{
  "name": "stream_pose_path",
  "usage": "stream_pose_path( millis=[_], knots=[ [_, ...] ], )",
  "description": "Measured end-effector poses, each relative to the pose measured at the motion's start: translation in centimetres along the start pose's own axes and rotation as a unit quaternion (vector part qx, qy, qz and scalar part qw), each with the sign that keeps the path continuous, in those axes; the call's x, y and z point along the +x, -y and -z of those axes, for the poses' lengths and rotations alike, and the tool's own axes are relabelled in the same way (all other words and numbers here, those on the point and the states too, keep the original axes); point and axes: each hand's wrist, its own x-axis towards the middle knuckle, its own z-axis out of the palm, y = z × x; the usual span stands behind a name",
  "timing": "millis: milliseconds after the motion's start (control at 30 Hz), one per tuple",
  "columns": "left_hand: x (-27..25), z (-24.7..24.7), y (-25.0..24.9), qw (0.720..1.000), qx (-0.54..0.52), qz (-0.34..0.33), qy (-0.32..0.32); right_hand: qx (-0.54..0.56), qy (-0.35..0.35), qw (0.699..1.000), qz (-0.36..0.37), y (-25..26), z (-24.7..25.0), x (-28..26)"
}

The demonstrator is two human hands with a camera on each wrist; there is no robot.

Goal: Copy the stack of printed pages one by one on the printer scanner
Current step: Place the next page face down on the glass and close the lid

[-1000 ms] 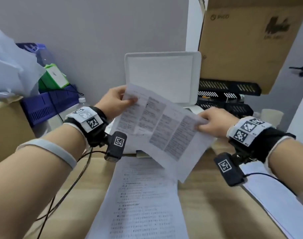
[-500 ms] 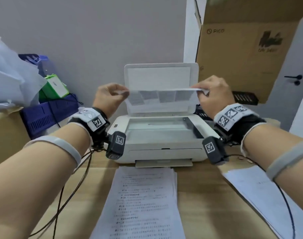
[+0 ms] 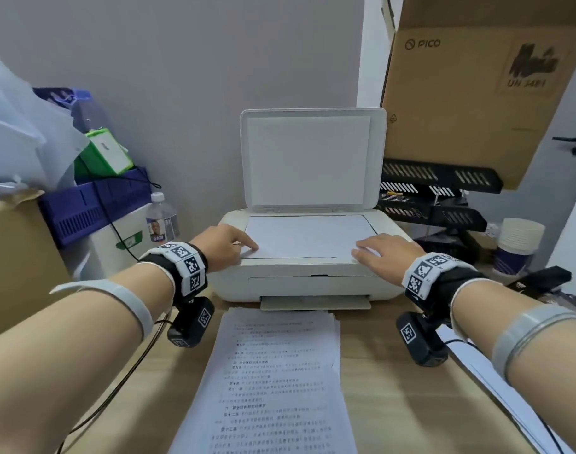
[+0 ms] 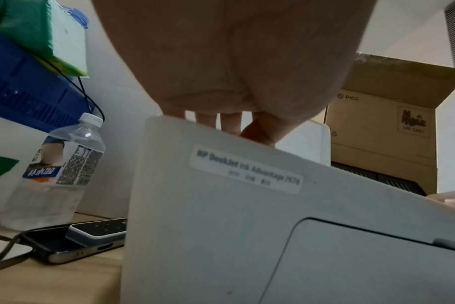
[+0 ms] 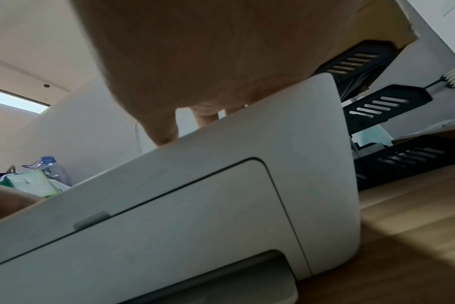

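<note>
A white printer (image 3: pixel 306 283) stands on the wooden desk with its scanner lid (image 3: pixel 312 158) raised upright. One page (image 3: pixel 306 235) lies face down on the scanner bed. My left hand (image 3: pixel 227 245) rests with straight fingers on the page's near left corner. My right hand (image 3: pixel 378 253) lies flat on the near right corner. A stack of printed pages (image 3: pixel 273 381) sits on the desk in front of the printer. From the wrist views I see the printer body (image 4: pixel 273 226) (image 5: pixel 195 205) from below, with my left hand (image 4: pixel 234 125) and right hand (image 5: pixel 195 123) reaching over its top edge.
A water bottle (image 3: pixel 160 219), blue crates (image 3: pixel 93 208) and a cardboard box (image 3: pixel 14 257) crowd the left. Black paper trays (image 3: pixel 437 198), a PICO carton (image 3: pixel 476 86) and paper cups (image 3: pixel 519 244) stand at the right. More paper (image 3: pixel 496 385) lies at the desk's right edge. A phone (image 4: pixel 65 244) lies beside the printer.
Both hands carried the page from in front of my chest, turned it face down and laid it on the scanner bed. They now rest flat on its near corners instead of pinching it.
</note>
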Motion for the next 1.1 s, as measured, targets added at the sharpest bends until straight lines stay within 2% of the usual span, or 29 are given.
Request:
stream_pose_path(
  millis=[467, 533, 633, 733, 900, 1100],
  knots=[
    [-0.9, 0.3, -1.0, 1.000, 0.005, -0.003, 0.013, -0.011, -0.002, 1.000, -0.001, 0.5, -0.1, -0.4],
    [-0.1, 0.5, -0.8, 1.000, -0.019, 0.003, 0.013, 0.001, -0.003, 1.000, -0.002, 0.5, 0.0, 0.1],
    [2.4, 1.5, -0.4, 0.993, -0.115, 0.028, -0.018, 0.048, -0.033, 0.998, 0.016, 1.4, 1.0, 1.5],
    [5.5, 3.3, -0.9, 0.976, -0.203, 0.051, -0.066, 0.095, -0.054, 0.992, 0.061, 3.2, 3.1, 3.1],
    [11.4, 5.1, -2.6, 0.922, -0.362, 0.112, -0.077, 0.127, -0.057, 0.988, 0.068, 5.2, 6.3, 7.0],
    [16.7, 6.3, -3.3, 0.881, -0.444, 0.127, -0.097, 0.099, -0.093, 0.988, 0.079, 5.5, 8.0, 10.9]
  ],
)
